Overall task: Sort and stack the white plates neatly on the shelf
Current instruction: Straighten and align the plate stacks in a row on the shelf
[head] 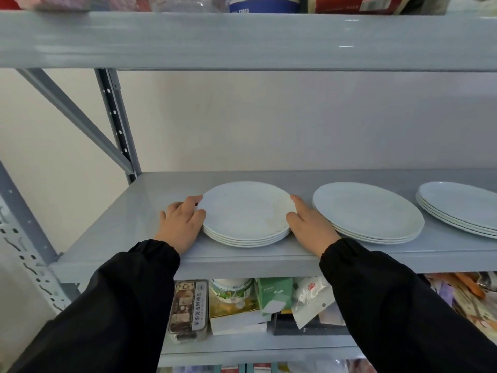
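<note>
1. Three stacks of white plates stand on the grey shelf (pixel 129 211). The left stack (pixel 246 211) sits toward the front-left corner. The middle stack (pixel 368 208) is just beside it on the right. The right stack (pixel 462 205) is toward the right end and is cut off at the frame edge.
2. Your left grip (pixel 180 224) is at the left rim of the left stack, with its fingers bent round the rim. The heel of the hand is near the shelf's front edge.
3. Your right grip (pixel 309 224) is at the opposite rim, with its fingers nearly straight and pressed against it. It lies in the narrow gap between the left stack and the middle stack.
4. Governing relation: the left stack lies squarely between your two grips, one on each side and neither nearer. The plates are round, so there is no long axis. Judged from this, a move toward the right has little room, because the middle stack is close.
5. Not determinable:
   - whether any fingertip reaches under the bottom plate
   - the exact number of plates in each stack
   - whether the middle stack is truly wider
   - the full extent of the right stack
</note>
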A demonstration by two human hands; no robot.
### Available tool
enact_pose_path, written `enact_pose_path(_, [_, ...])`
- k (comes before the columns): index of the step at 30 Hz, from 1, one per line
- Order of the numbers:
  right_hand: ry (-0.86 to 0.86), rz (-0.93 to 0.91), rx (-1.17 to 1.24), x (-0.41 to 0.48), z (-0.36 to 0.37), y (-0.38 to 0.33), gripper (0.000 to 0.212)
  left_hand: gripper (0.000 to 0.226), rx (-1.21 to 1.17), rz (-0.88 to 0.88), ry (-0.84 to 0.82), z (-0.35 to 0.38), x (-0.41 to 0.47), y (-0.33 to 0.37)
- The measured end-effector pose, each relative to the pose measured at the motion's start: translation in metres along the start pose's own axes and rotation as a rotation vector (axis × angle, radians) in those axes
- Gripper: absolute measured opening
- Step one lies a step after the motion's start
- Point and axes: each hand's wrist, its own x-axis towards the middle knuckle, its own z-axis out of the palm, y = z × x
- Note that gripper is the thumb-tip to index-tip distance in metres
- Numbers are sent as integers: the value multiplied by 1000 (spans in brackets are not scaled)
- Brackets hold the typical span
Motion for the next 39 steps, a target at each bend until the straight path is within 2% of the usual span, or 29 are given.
enact_pose_path(6, [-28, -33, 20, -4, -2, -2, 55, 62, -28, -27, -3, -1, -4, 3])
enact_pose_path(8, [-29, -87, 89, -10, -5, -3, 63, 56, -172, -78, 63, -5, -11, 11])
enact_pose_path(10, [-7, -177, 159, -18, -19, -2, 70, 52, -304, -96, 202, -9, -17, 22])
enact_pose_path(13, [62, -360, 145, -29, -59, 8, 72, 54, -274, 19, 325, -10, -18, 63])
enact_pose_path(16, [123, -373, 95, -29, -112, 41, 69, 55, -323, 181, 277, 16, -16, 137])
enact_pose_path(19, [144, -247, 159, -24, -155, 92, 67, 60, -393, 329, 138, 62, -23, 207])
enact_pose_path(21, [130, -152, 223, -25, -170, 128, 68, 60, -379, 351, 37, 98, -26, 233])
enact_pose_path(23, [99, -89, 204, -28, -176, 158, 70, 58, -392, 296, -29, 132, -29, 246])
enact_pose_path(26, [64, -59, 184, -29, -175, 187, 71, 61, -445, 119, -77, 164, -29, 249])
enact_pose_path(30, [5, -9, 233, -25, -173, 203, 71, 61, -427, -68, -17, 174, -24, 244])
enact_pose_path(34, [-8, -23, 36, -22, -171, 207, 63, 56, -306, -119, 51, 179, -18, 249])
enact_pose_path(39, [2, -40, -18, -21, -169, 208, 62, 55, -204, -165, 81, 183, -13, 250])
